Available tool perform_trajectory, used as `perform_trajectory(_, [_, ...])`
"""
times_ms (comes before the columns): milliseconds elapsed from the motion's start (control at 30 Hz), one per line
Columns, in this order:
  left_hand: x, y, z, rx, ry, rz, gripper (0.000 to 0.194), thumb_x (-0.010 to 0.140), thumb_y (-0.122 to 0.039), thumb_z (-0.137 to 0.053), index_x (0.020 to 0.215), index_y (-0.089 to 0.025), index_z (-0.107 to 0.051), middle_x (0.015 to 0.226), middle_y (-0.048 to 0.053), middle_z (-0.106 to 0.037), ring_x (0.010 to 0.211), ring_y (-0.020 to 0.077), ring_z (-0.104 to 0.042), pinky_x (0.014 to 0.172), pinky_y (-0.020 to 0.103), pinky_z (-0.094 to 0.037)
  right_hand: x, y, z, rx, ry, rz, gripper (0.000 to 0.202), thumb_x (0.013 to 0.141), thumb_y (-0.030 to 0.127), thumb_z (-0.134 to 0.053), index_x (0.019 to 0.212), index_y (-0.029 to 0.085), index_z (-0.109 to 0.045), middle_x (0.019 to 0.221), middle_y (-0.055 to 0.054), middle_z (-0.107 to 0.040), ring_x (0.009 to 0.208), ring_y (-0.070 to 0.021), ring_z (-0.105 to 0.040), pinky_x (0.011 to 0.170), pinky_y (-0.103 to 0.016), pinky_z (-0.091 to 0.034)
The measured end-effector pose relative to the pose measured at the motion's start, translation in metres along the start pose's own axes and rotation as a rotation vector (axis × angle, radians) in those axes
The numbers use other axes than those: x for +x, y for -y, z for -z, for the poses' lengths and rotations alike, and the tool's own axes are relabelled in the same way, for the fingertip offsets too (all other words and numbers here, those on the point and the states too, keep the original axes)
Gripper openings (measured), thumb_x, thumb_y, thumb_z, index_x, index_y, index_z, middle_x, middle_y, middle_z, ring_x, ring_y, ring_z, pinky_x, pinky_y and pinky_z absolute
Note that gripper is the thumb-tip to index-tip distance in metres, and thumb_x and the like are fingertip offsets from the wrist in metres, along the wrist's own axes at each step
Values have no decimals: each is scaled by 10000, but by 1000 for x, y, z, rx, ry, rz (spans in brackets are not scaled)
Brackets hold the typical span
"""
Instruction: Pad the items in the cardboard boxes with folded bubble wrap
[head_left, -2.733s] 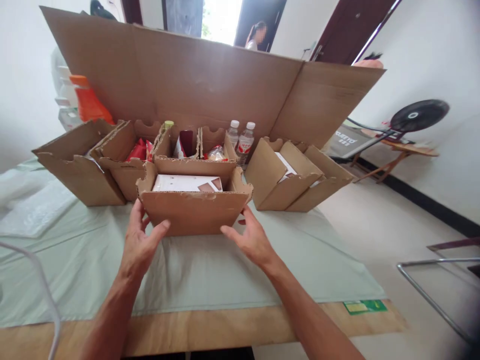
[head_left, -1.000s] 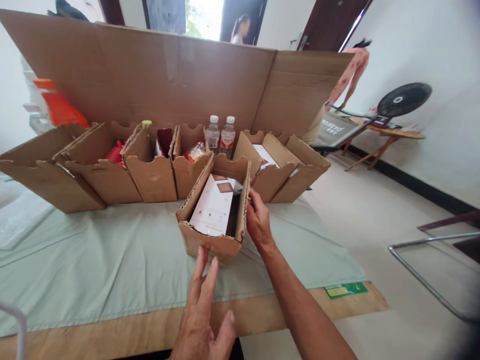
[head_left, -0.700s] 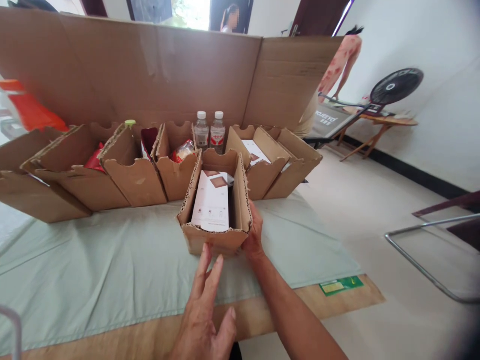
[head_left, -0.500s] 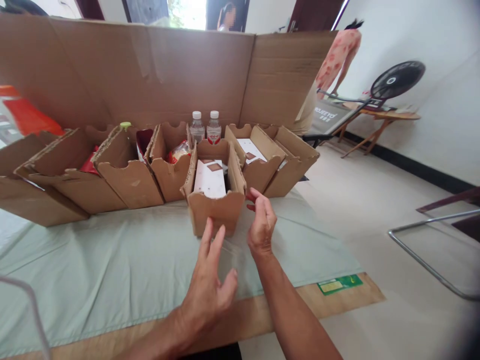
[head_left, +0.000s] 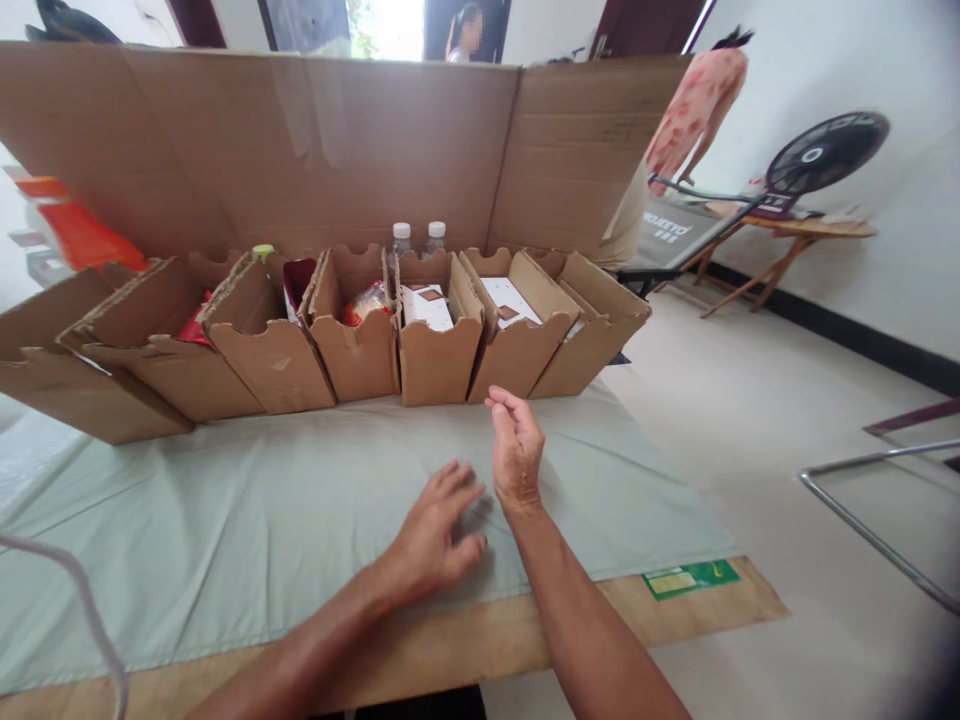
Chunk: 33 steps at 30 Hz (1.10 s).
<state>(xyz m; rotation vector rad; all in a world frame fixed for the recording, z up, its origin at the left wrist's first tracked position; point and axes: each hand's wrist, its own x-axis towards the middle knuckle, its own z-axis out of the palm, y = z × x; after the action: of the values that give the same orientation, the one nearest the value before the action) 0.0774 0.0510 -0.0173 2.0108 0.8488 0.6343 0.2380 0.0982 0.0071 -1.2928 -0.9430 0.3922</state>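
Note:
My left hand [head_left: 439,530] hovers low over the pale green cloth [head_left: 300,500], its fingers spread and holding nothing. Farther right, my right hand [head_left: 517,450] is raised with fingers curled together, and no object shows in it. Just beyond it stands a cardboard box [head_left: 439,365] with a white carton [head_left: 427,308] inside, apart from both hands. That box is in line with its neighbours. On its right, a second cardboard box [head_left: 502,355] holds a similar white carton [head_left: 510,300]. On its left, another box [head_left: 356,350] contains a red-and-clear packet [head_left: 367,303].
Several more cardboard boxes [head_left: 274,365] extend leftward, and one box [head_left: 589,350] ends the row at right. Two capped bottles [head_left: 402,238] stand behind. A tall cardboard screen [head_left: 390,150] backs the table. A fan [head_left: 814,155], folding chair [head_left: 667,225] and another person [head_left: 697,110] are beyond.
The box with the white carton has gone back from in front into the row, now hiding much of the bottles. My left hand has come away from its front; the right hand's fingers have closed together.

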Motion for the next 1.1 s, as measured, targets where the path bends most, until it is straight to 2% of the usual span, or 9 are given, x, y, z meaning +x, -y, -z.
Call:
perform_trajectory(133, [-84,14,-22,114,99,-280,523,894,-345,-691,1400,-227,-635,1625,167,-459,1528,375,-399,1244,633,-288,-11,7,-6,-73,113,64,273,921,382,-553,1035,197,-719,1047,-98,-792,991,-237,-724,904,-407,-550])
perform_trajectory(233, [-117,35,-26,74,99,-478,374,1036,-319,-560,1402,-280,-627,1431,135,-675,1421,284,-562,1212,486,-404,-17,28,-25,-91,251,124,246,919,345,-565,1055,210,-719,981,-68,-793,900,-210,-728,829,-362,-567])
perform_trajectory(433, [-120,36,-18,-310,-17,-437,530,1053,-593,-413,1242,-192,-703,1027,139,-793,1029,219,-758,1077,367,-512,20,105,-107,-493,607,368,646,931,219,-482,1574,222,-422,862,-22,-762,765,-201,-675,813,-361,-532])
perform_trajectory(567, [-117,25,-22,-376,-94,-435,553,1032,-623,-438,1164,-185,-748,937,147,-787,920,234,-756,907,335,-569,50,132,-155,-911,665,372,443,909,179,-518,1321,208,-678,946,-104,-784,878,-258,-691,801,-357,-485])
perform_trajectory(667, [-122,23,-19,-426,-152,-436,527,1028,-606,-463,1135,-188,-766,897,145,-788,875,238,-754,824,324,-584,48,133,-166,-973,645,375,283,918,164,-523,1071,186,-760,951,-133,-785,902,-276,-707,764,-337,-457])
perform_trajectory(833, [-156,22,7,-368,-318,-277,282,993,-356,-590,1205,-228,-726,989,107,-785,914,230,-751,818,331,-602,-5,136,-121,-956,622,403,229,970,215,-517,1007,202,-743,875,-84,-787,817,-235,-717,710,-305,-440])
perform_trajectory(1000, [-187,21,51,-178,-776,154,281,977,-277,-589,1234,-274,-701,1212,92,-718,1076,240,-705,964,388,-581,-66,147,-3,-571,661,650,184,980,193,-541,988,238,-720,879,-5,-788,760,-158,-713,781,-280,-512])
perform_trajectory(1067, [-182,20,71,-160,-845,248,339,958,-329,-630,1289,-262,-663,1284,103,-681,1048,239,-695,950,405,-584,-78,141,51,-568,531,582,186,947,192,-581,1041,269,-722,924,6,-791,831,-169,-742,829,-290,-544])
perform_trajectory(1100, [-176,18,80,-159,-855,263,401,947,-343,-644,1340,-260,-628,1332,110,-657,1067,245,-688,954,416,-581,-82,135,78,-591,370,483,195,946,217,-589,1070,279,-726,986,-13,-793,909,-195,-749,861,-316,-555])
